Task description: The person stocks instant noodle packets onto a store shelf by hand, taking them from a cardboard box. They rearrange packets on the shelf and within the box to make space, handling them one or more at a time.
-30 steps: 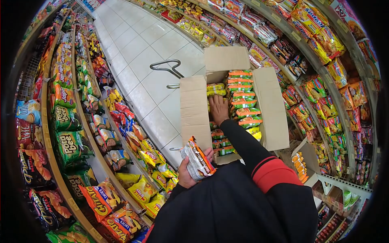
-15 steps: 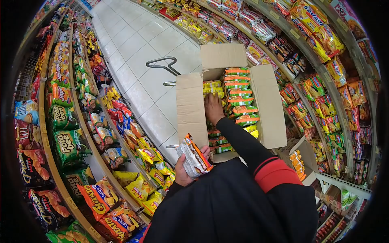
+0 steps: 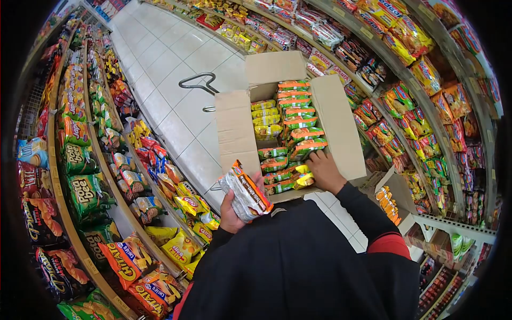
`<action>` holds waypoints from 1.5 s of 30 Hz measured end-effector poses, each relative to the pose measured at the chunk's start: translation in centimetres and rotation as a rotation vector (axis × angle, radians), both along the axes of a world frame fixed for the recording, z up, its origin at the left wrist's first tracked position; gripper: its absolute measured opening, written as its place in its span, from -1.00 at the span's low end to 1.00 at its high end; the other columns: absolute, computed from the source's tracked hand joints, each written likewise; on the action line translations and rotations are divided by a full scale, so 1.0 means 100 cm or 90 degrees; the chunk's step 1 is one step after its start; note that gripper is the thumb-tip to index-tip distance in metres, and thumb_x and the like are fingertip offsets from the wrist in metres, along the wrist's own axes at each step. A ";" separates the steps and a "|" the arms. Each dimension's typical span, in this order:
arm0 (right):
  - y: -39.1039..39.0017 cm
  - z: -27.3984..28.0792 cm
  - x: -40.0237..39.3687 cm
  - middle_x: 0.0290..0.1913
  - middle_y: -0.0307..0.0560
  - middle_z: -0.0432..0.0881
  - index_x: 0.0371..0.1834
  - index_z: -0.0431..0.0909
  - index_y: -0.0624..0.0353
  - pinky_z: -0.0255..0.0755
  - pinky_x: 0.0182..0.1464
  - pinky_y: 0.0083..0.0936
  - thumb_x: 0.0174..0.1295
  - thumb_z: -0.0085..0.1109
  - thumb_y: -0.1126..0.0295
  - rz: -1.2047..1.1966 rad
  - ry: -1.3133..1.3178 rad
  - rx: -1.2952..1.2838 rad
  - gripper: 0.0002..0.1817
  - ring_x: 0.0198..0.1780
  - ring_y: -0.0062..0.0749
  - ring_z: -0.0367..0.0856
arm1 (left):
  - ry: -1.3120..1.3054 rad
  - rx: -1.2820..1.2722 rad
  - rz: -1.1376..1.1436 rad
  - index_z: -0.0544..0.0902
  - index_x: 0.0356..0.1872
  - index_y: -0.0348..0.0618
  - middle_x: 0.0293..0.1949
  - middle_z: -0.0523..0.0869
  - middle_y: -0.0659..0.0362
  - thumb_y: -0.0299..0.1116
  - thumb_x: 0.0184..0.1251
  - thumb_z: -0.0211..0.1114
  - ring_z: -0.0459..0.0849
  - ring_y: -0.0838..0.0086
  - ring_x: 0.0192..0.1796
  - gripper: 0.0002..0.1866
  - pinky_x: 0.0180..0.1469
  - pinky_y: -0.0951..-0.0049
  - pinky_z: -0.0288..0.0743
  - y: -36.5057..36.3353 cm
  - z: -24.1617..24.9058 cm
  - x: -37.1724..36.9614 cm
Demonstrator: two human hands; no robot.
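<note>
My left hand (image 3: 232, 213) is closed around silver-white instant noodle packets (image 3: 244, 193) with an orange and black band, held in front of my body by the box's near left corner. Inside the open cardboard box (image 3: 234, 125), my right hand (image 3: 324, 170) is at the near right, its fingers bent against the nearest green and orange noodle packet (image 3: 309, 148) of the right-hand row. Just left of it lie yellow packets (image 3: 304, 177). More yellow packets (image 3: 266, 118) stand in the box's far left part, with green and orange packets (image 3: 273, 153) nearer to me.
Shelves of snack bags, such as a green chip bag (image 3: 89, 193), curve along my left. Shelves of noodle packets (image 3: 400, 98) rise on the right. A metal handle (image 3: 198, 82) sticks out beside the box over the tiled floor (image 3: 160, 64). A smaller open carton (image 3: 402, 194) sits at right.
My right hand has moved from the box's left part to its near right side. The view has shifted, so the box appears further left. My left hand still holds the silver-white packets.
</note>
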State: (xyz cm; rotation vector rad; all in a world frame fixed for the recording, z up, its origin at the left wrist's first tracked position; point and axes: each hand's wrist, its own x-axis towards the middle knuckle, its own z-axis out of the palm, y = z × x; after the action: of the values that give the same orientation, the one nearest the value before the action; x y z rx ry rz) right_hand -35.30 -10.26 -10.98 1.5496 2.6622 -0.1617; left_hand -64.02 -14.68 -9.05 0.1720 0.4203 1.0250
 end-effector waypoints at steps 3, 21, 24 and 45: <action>-0.001 0.000 0.003 -0.27 -0.10 0.45 -0.29 0.45 0.15 0.33 -0.16 -0.29 -0.21 0.22 0.47 -0.011 0.072 -0.014 -0.68 -0.14 -0.18 0.45 | 0.065 -0.008 0.003 0.24 0.30 -0.12 0.33 0.24 -0.09 0.07 0.22 0.17 0.28 0.05 0.34 -0.28 0.32 0.04 0.24 0.002 -0.001 -0.001; 0.148 0.071 -0.056 -0.01 0.04 0.51 0.05 0.36 0.17 0.37 0.06 -0.23 -0.29 0.48 0.40 -0.057 0.426 0.100 -0.28 0.07 0.01 0.45 | 0.114 0.041 0.051 0.17 0.35 -0.15 0.31 0.27 -0.11 0.10 0.15 0.23 0.21 0.05 0.37 -0.17 0.37 0.03 0.12 0.009 -0.003 -0.008; 0.172 0.046 -0.051 -0.01 0.01 0.50 0.02 0.35 0.15 0.36 0.06 -0.23 -0.28 0.47 0.43 -0.022 0.447 0.061 -0.30 0.08 -0.01 0.44 | 0.112 0.067 0.006 0.03 0.41 -0.16 0.43 0.03 -0.11 0.09 0.10 0.28 0.00 0.11 0.48 -0.05 0.44 0.15 0.00 0.008 -0.009 -0.007; 0.200 -0.026 -0.084 -0.10 -0.05 0.39 0.12 0.34 0.21 0.29 0.05 -0.31 0.00 0.15 0.51 0.110 0.251 0.255 -0.48 -0.01 -0.19 0.37 | 0.070 0.005 -0.047 -0.07 0.43 -0.14 0.45 -0.03 -0.11 -0.05 0.02 0.36 -0.06 0.15 0.50 0.03 0.45 0.14 -0.06 0.006 -0.015 -0.004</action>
State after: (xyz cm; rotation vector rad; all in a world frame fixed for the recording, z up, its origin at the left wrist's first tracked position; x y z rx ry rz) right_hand -43.69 9.72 -13.57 1.4976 3.2907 0.0938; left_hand -64.42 -14.06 -10.56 0.2501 0.5062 0.9478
